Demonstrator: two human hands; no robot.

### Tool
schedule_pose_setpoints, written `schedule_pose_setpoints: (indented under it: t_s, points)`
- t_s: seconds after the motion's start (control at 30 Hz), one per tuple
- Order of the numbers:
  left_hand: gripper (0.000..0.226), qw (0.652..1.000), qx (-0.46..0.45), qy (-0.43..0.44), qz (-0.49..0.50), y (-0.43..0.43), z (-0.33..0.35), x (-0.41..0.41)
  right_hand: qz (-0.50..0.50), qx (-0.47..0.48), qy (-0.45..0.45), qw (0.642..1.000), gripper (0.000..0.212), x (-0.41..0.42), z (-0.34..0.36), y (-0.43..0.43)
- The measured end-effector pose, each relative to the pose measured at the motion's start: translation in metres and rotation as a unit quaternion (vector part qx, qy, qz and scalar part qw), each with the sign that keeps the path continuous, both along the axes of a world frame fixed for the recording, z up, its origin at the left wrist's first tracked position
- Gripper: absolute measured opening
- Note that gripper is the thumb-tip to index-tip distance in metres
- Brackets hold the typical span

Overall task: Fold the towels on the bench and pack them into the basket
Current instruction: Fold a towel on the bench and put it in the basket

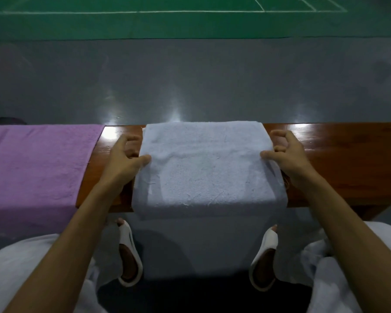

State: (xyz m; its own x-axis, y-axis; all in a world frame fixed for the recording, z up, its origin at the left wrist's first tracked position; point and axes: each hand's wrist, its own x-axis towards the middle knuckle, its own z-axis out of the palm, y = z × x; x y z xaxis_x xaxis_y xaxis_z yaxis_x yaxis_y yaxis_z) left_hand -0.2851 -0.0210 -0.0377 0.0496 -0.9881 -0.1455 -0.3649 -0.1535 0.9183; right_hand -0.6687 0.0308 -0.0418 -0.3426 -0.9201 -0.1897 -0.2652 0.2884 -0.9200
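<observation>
A pale blue towel lies folded across the brown wooden bench, its near part hanging over the front edge toward the floor. My left hand pinches the towel's left edge, thumb on top and fingers tucked beneath. At the right edge, my right hand pinches the cloth with its thumb, the other fingers curled above the bench. A purple towel lies spread over the bench at the left. No basket is in view.
Grey floor stretches beyond the bench, then a green court with white lines. My feet in white slippers stand under the bench's near edge, and my white-clad knees fill the lower corners.
</observation>
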Motion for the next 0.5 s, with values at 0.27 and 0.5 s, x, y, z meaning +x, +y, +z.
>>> schedule_pose_setpoints:
  t_s: [0.27, 0.5]
  points:
    - [0.032, 0.997, -0.023, -0.051, -0.058, -0.003, 0.002, 0.008, 0.029, -0.045, 0.067, 0.996, 0.029, -0.002, -0.002, 0.004]
    - [0.034, 0.986, -0.085, -0.137, -0.031, 0.001, 0.009, 0.015, 0.017, -0.099, 0.116, 0.988, 0.032, -0.01, 0.007, 0.009]
